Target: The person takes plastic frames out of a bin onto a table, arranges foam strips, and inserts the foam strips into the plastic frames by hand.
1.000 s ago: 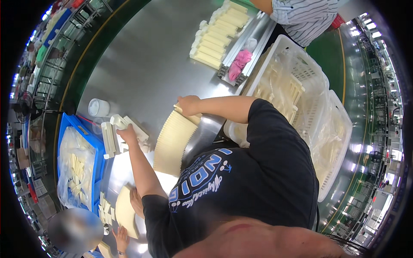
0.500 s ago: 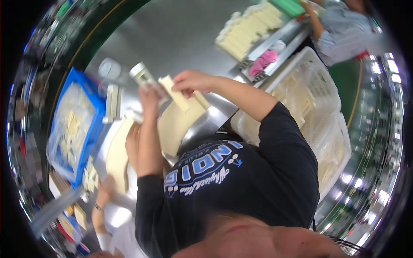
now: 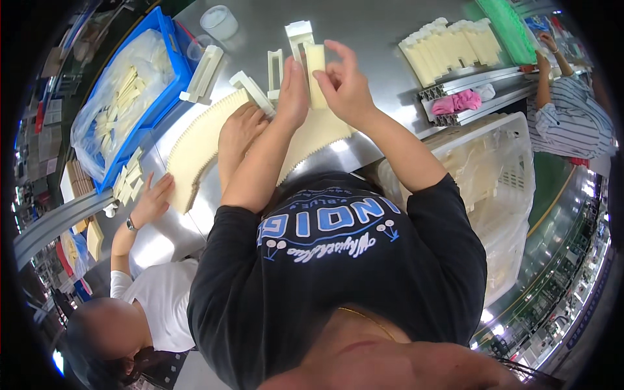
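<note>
My left hand (image 3: pixel 294 97) is closed round the side of a white channel-shaped holder (image 3: pixel 299 32), its fingers together and partly hiding it. Against the holder's right side stands a flat cream plastic strip (image 3: pixel 316 65). My right hand (image 3: pixel 346 88) has its thumb against this strip, with the index finger raised and the others curled. Just below my hands lies a fanned row of cream strips (image 3: pixel 315 136), partly covered by my left forearm. Another white channel holder (image 3: pixel 275 68) rests left of my left hand.
A co-worker's hands (image 3: pixel 239 135) touch a curved row of cream strips (image 3: pixel 195 153) at left. Beyond are a blue crate (image 3: pixel 170 49) with bagged strips and a white tub (image 3: pixel 219 23). Stacked strips (image 3: pixel 448 49), a pink cloth (image 3: pixel 457 102) and a white crate (image 3: pixel 523 149) are at right.
The holder and cream strip, tilted before, now stand nearly upright with my hands closer together. The whole view has shifted, showing more of the co-worker at left.
</note>
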A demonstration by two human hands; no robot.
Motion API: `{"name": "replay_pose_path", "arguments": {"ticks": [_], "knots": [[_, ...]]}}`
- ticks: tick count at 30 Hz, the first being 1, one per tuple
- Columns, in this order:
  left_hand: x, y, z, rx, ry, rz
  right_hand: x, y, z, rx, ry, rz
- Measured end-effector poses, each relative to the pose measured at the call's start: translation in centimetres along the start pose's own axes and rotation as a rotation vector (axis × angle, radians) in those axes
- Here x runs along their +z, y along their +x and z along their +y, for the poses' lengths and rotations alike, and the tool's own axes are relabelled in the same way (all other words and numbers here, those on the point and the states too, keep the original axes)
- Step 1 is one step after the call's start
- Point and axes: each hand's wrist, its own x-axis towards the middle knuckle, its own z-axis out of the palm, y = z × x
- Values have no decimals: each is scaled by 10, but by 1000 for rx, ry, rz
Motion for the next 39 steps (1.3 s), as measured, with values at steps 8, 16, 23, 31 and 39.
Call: {"name": "replay_pose_path", "arguments": {"ticks": [8,16,23,31,39], "knots": [[-1,1,-2,-12,0,-45,2,0,12,-241,-95,73],[0,-1,1,30,70,-115,1,2,13,-264,-144,85],[7,0,6,30,49,-67,-2,4,8,-361,-498,108],[12,2,-33,110,520,-195,-19,25,36,221,-319,-141],[-63,48,-25,105,1826,194,-113,29,186,110,-1399,46]]}}
